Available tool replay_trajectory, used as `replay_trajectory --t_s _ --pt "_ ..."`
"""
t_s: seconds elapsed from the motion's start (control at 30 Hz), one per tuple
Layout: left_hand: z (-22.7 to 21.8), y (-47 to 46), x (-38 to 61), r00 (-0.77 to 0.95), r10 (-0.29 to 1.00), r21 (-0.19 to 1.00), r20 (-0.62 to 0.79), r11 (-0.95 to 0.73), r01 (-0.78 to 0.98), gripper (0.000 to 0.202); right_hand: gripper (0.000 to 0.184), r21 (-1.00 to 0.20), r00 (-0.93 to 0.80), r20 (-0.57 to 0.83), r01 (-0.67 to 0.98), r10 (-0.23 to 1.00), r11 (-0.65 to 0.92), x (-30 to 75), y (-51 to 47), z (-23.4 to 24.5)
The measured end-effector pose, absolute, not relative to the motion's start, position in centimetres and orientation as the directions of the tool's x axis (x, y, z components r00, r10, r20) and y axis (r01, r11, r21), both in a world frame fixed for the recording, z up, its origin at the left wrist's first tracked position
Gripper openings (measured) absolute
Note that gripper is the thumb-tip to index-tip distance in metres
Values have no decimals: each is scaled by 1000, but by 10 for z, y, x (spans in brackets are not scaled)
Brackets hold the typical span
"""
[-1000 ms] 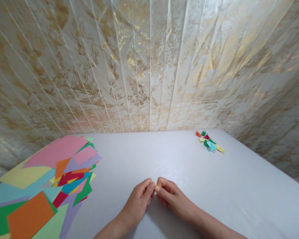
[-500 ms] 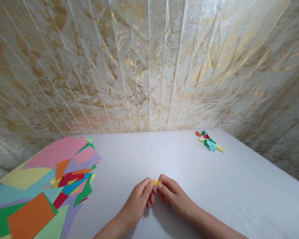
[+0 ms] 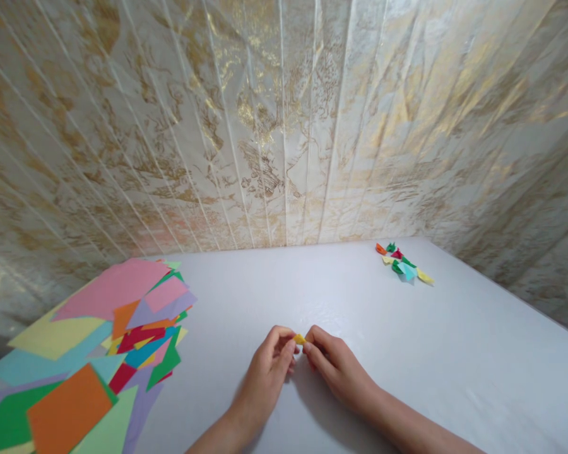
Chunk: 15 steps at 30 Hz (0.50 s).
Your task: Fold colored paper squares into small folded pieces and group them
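Note:
A small folded yellow paper piece (image 3: 299, 338) sits between the fingertips of both hands, just above the white table (image 3: 341, 296). My left hand (image 3: 267, 373) pinches its left side with fingers curled. From the right, my right hand (image 3: 337, 366) pinches the other end. Both hands are near the table's front middle.
A spread of coloured paper sheets and scraps (image 3: 89, 353) covers the table's left side. A small pile of folded coloured paper pieces (image 3: 404, 263) lies at the far right corner. A shiny gold-patterned wall covering (image 3: 284, 126) rises behind and to the right.
The yellow piece has come more into view between my fingertips, and both hands have shifted slightly away from me. The view has tilted a little.

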State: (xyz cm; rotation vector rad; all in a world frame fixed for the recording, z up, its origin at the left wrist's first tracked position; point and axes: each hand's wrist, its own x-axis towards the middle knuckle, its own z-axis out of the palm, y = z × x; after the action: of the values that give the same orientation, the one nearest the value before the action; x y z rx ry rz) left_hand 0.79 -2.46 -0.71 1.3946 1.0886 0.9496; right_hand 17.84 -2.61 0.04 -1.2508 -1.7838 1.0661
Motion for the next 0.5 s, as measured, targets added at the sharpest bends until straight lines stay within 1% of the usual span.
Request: replay_trajectory --t_s 0.1,0.3,0.43,0.5 --pt "-8 -22 5 205 978 987 24 -56 153 23 26 -847 -293 104 474 951 239 182 -24 -2" --pt "-12 -19 6 196 975 959 104 -151 242 6 22 -740 -311 127 603 942 299 186 -21 -4" --pt "-15 -20 6 192 972 928 137 -194 317 2 16 -725 -318 164 603 934 333 186 -24 -4" --pt "-17 -21 5 199 965 902 172 -236 361 3 17 -731 -309 207 581 928 357 186 -24 -4"
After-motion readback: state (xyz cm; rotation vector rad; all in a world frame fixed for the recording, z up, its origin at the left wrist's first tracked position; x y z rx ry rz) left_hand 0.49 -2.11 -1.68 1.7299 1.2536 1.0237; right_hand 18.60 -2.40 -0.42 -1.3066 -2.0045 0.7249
